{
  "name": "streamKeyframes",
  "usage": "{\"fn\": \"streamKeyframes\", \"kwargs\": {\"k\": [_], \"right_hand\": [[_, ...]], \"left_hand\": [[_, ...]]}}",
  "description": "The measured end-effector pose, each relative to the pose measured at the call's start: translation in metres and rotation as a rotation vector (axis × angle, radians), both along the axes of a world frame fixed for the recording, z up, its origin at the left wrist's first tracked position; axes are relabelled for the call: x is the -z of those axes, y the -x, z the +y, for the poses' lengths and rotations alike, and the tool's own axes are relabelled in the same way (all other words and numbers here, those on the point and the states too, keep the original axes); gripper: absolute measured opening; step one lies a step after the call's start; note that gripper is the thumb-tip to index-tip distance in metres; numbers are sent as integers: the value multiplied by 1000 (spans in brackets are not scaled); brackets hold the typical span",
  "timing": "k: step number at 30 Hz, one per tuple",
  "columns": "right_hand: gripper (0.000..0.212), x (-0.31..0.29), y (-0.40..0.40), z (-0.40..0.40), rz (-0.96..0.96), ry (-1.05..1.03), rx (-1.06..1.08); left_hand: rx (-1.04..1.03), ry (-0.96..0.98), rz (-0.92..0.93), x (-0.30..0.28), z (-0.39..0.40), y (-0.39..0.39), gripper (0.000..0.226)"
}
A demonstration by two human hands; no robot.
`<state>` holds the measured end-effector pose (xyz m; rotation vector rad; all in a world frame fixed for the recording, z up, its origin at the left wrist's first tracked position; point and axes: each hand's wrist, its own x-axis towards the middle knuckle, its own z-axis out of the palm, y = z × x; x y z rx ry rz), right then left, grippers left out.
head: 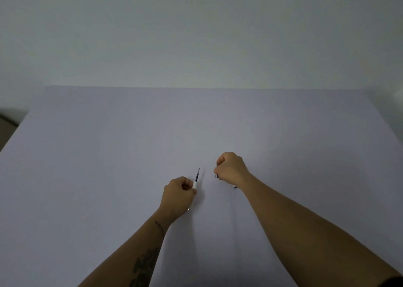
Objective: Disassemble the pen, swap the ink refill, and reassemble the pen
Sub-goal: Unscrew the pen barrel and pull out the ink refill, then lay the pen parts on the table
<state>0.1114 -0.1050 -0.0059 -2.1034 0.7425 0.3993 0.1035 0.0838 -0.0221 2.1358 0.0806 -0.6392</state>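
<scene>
White pen barrel (194,185) with the dark refill (197,175) poking out is pinched in the left hand (177,196). The right hand (231,168) is curled tight around the small front piece (216,173), so the pen looks taken apart. Next, I think, the refill must be pulled out.

1. The bench (109,156) is covered in a plain pale lilac-grey, with no pattern.
2. The wall (196,36) behind is a plain off-white.
3. A white pen barrel (194,185) is seen, with a dark, almost black refill (197,175) ending in a silvery tip.
4. A dark tattoo (145,265) is marked on the left forearm.
</scene>
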Motion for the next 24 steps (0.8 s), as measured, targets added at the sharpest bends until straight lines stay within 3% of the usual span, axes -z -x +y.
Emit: {"fn": "streamKeyframes", "kwargs": {"k": [10,17,24], "right_hand": [[22,34,2,19,-71,281,-150],[17,25,4,13,-105,171,-55],[22,3,29,20,-123,-128,96]], "left_hand": [[-120,-44,-58,16,8,2,10],[-121,-26,-61,14,17,5,10],[-67,28,-105,5,10,12,8]]}}
